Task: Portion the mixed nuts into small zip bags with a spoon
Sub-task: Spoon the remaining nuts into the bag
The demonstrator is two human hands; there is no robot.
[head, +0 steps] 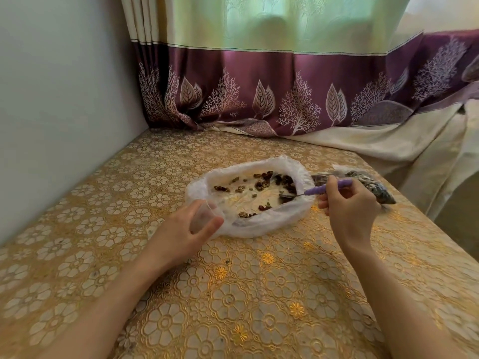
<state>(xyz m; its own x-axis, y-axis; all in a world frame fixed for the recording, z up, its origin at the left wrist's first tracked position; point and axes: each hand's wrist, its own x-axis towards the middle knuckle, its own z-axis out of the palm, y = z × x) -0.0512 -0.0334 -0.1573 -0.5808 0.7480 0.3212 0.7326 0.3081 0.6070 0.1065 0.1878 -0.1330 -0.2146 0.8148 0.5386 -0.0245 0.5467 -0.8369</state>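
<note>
A large clear plastic bag (282, 220) lies spread wide on the table, with scattered mixed nuts (261, 183) inside it. My left hand (186, 229) holds a small clear zip bag (204, 215) upright between thumb and fingers at the big bag's near left rim. My right hand (348, 203) grips the purple handle of a spoon (324, 189). The spoon's metal bowl rests among nuts at the right side of the big bag. Filled zip bags of nuts (373, 186) lie behind my right hand, partly hidden by it.
The table (233, 294) wears a gold floral cloth. A grey wall (59, 112) runs along its left side. A purple and green curtain (259, 86) hangs along the back. The table's right edge drops off past the filled bags.
</note>
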